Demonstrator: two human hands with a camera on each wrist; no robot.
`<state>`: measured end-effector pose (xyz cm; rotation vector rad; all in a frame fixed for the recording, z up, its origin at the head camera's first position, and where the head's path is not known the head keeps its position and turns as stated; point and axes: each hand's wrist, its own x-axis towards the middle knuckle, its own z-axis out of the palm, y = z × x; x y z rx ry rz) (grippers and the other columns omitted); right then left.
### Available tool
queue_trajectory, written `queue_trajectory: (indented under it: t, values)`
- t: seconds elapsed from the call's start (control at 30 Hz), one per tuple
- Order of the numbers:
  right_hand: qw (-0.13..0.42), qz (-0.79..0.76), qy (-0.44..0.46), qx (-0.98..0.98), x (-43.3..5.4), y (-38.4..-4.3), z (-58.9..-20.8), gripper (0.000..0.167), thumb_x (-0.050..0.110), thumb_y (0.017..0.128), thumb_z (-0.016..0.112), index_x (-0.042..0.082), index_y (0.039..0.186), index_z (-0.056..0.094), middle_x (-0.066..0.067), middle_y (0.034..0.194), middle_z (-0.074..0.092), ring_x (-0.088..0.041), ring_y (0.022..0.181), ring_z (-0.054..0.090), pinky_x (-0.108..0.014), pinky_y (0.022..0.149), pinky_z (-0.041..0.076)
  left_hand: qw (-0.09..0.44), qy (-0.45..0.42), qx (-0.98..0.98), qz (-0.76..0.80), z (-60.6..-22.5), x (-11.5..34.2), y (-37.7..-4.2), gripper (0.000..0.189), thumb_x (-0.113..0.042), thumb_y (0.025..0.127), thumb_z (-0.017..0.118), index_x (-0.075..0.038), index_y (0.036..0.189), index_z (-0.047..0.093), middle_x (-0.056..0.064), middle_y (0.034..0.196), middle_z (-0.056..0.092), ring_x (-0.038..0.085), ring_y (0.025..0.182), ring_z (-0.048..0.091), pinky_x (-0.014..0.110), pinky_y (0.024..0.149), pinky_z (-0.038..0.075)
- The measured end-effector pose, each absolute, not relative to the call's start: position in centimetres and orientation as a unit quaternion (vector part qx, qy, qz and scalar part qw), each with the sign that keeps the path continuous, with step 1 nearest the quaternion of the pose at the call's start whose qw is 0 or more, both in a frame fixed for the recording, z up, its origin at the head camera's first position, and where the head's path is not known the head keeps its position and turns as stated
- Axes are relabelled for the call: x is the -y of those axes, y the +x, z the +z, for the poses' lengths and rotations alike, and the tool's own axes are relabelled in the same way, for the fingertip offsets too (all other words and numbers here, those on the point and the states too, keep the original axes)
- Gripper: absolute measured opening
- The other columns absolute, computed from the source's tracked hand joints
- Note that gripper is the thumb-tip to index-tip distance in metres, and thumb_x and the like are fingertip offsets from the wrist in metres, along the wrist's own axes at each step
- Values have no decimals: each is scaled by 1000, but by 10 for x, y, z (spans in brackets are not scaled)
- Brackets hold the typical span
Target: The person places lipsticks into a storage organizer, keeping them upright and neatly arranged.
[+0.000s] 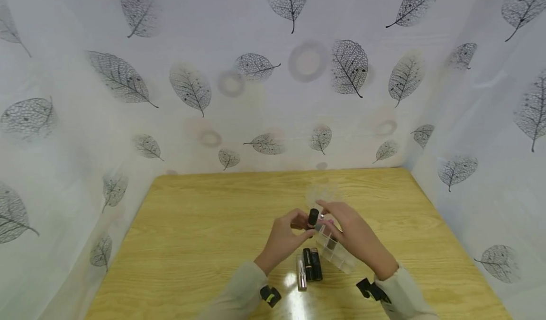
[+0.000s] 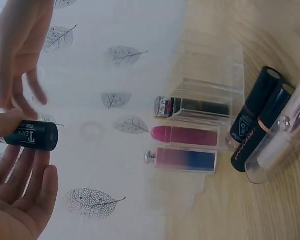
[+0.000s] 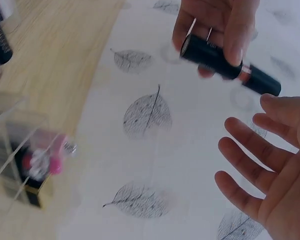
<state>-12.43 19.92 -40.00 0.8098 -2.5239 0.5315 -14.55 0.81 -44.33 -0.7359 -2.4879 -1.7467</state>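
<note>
My left hand (image 1: 283,237) grips a black lipstick tube (image 1: 313,217) between thumb and fingers, above the table. White lettering shows on the lipstick tube (image 2: 37,136) in the left wrist view; a rose-gold band circles its middle in the right wrist view. My right hand (image 1: 356,234) is beside the tube with fingers extended, its thumb (image 3: 282,107) close to one end; whether they touch I cannot tell. Below the hands stands a clear compartment organizer (image 1: 343,261). It holds a bright pink tube (image 2: 187,136), a pink-and-blue tube (image 2: 185,159) and a dark tube with a silvery end (image 2: 202,107).
Left of the organizer, two black tubes (image 1: 316,264) and a pale pink tube with a clear cover (image 1: 301,273) lie side by side on the wooden table (image 1: 204,225). Leaf-patterned white cloth (image 1: 264,106) hangs behind the table and along both sides.
</note>
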Motion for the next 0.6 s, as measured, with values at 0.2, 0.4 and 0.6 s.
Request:
queue_trajectory:
  t: [0.2, 0.4, 0.6]
  values:
    - [199, 165, 201, 945, -226, -118, -425, 39, 9, 82, 70, 5, 119, 59, -6, 96, 64, -22, 89, 60, -41, 74, 52, -10, -180, 786, -591, -445, -11, -151, 22, -20, 80, 74, -10, 94, 61, 5, 88, 67, 9, 78, 63, 17, 71, 54]
    - [193, 92, 152, 965, -254, -114, -469, 33, 12, 80, 72, 0, 109, 62, -14, 95, 63, -29, 86, 61, -46, 73, 52, -9, -166, 781, -602, -448, -10, -153, 22, -20, 80, 75, -11, 93, 61, 5, 89, 67, 10, 78, 62, 17, 70, 53]
    - [185, 70, 114, 974, -271, -111, -501, 36, 16, 80, 72, -3, 108, 61, -18, 95, 61, -32, 82, 60, -45, 64, 51, -7, -165, 785, -597, -456, -12, -158, 22, -21, 80, 75, -11, 93, 61, 7, 89, 68, 11, 79, 63, 16, 71, 53]
